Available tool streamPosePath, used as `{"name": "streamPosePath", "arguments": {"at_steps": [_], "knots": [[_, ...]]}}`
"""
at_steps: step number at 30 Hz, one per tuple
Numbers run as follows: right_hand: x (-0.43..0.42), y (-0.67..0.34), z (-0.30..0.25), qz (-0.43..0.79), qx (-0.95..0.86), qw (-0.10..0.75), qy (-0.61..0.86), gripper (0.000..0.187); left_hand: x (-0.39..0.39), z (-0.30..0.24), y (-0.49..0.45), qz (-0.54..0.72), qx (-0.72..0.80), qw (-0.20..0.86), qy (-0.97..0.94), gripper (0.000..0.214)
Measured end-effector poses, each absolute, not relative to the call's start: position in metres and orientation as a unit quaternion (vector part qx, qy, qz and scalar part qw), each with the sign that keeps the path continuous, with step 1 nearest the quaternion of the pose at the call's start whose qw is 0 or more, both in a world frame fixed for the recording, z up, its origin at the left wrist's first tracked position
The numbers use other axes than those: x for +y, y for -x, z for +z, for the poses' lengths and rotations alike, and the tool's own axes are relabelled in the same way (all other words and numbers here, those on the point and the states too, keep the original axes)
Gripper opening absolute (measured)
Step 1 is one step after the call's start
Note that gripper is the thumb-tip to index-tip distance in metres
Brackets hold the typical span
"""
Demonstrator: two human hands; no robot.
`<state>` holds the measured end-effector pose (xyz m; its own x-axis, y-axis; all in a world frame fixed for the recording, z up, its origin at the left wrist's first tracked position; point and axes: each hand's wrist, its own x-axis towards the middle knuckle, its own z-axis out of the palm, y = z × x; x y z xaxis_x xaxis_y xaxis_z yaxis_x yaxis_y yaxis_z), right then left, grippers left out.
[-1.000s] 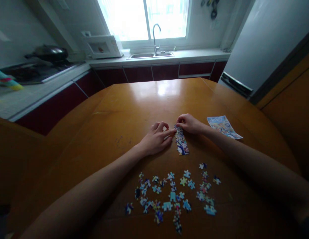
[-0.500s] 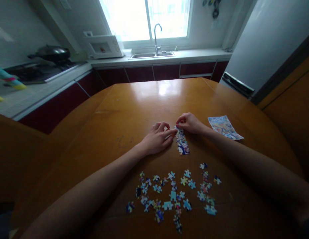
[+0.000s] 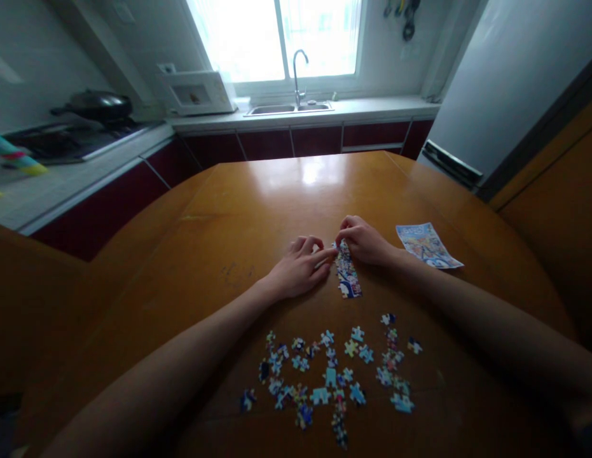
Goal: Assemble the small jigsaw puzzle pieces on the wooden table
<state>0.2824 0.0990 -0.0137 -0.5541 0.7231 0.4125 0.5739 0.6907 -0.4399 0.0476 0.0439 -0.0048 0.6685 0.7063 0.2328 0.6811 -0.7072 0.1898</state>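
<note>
You're likely fitting the jigsaw strip (image 3: 348, 275): left hand (image 3: 302, 267) loosely curled, right hand (image 3: 365, 242) pinched narrow, contents unclear; next needs careful edge alignment.

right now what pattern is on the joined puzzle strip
The puzzle strip is busily multicoloured; see the head view.
</note>
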Motion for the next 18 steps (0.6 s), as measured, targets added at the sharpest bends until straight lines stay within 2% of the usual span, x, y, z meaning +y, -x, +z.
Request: {"name": "streamPosePath", "arguments": {"at_steps": [10,14,18], "knots": [[0.087,-0.276,-0.001,0.054,-0.897,0.199,0.391,0.021,0.056,-0.006,-0.046,0.148,0.395,0.13,-0.897,0.039],[0.085,-0.275,0.0,0.046,-0.896,0.192,0.398,0.023,0.057,-0.007,-0.045,0.198,0.39,0.151,-0.887,0.042],[0.082,-0.274,0.0,0.051,-0.893,0.197,0.402,0.024,0.057,-0.007,-0.045,0.264,0.407,0.162,-0.859,0.034]]}}
